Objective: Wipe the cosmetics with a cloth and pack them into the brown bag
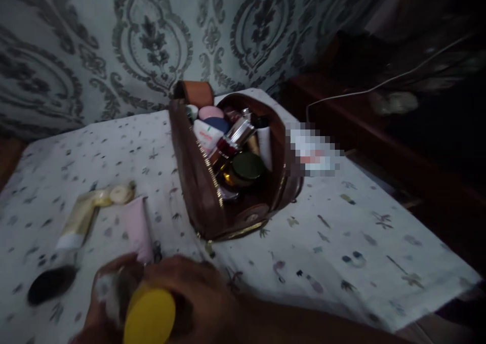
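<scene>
My left hand (91,311) is low in the view with its fingers curled around a pale, greyish item (109,294) too blurred to name. Close against it, my right hand (208,293) is closed on a container with a round yellow lid (150,314). Just beyond the hands lies a pink tube (137,227). A beige tube with a white cap (79,220) is to its left, near a small round cream-coloured item (121,194). Further off, an unzipped brown bag (190,187) holds several cosmetics, including a dark-lidded jar (247,167).
A white patterned cloth (326,263) covers the table. A dark oval item (52,285) lies at the left front. Behind hangs a grey patterned curtain (212,10). Right of the bag is a blurred-out white item (313,154), with a white cable (353,95) beyond it.
</scene>
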Demonstrator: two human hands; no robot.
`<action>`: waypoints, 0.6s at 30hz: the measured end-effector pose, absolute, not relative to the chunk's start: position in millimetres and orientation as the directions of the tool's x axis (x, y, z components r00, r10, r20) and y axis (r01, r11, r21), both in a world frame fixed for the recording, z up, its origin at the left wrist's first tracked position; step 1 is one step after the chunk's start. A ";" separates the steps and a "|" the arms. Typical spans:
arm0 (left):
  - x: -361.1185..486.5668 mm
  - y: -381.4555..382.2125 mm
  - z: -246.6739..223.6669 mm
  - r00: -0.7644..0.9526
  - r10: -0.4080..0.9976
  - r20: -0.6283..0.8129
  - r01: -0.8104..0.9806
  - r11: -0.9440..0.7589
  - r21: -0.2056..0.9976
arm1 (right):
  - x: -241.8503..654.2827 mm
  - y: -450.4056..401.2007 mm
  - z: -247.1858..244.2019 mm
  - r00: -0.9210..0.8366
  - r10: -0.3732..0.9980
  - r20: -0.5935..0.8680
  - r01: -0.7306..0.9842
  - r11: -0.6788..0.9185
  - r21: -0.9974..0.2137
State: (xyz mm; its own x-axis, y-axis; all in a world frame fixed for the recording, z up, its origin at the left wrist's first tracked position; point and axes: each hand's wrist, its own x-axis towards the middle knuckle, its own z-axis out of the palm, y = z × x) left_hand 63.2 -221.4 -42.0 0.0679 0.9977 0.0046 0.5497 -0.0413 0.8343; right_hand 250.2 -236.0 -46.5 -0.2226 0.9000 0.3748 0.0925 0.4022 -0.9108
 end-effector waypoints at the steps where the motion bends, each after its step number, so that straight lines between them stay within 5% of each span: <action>1: 63.7 -223.5 -38.4 0.036 0.999 0.022 0.580 -0.039 0.814 | 251.8 -234.5 -47.3 -0.182 0.912 0.368 0.094 0.389 -0.917; 3: 65.8 -226.1 -31.6 0.013 0.996 0.091 0.633 -0.079 0.770 | 250.6 -234.7 -46.7 -0.129 0.925 0.356 0.122 0.371 -0.920; 9: 77.5 -235.9 -26.6 0.346 0.857 0.383 0.563 -0.516 0.646 | 236.9 -243.5 -46.8 -0.203 0.939 0.277 0.299 0.328 -0.896; 14: 68.4 -230.0 -33.4 0.379 0.874 0.304 0.489 -0.468 0.736 | 238.3 -242.5 -57.0 -0.320 0.874 0.365 0.364 0.469 -0.805; 18: 65.0 -224.3 -26.7 0.240 0.963 0.119 0.405 -0.211 0.890 | 240.5 -239.9 -56.3 -0.323 0.864 0.386 0.278 0.476 -0.834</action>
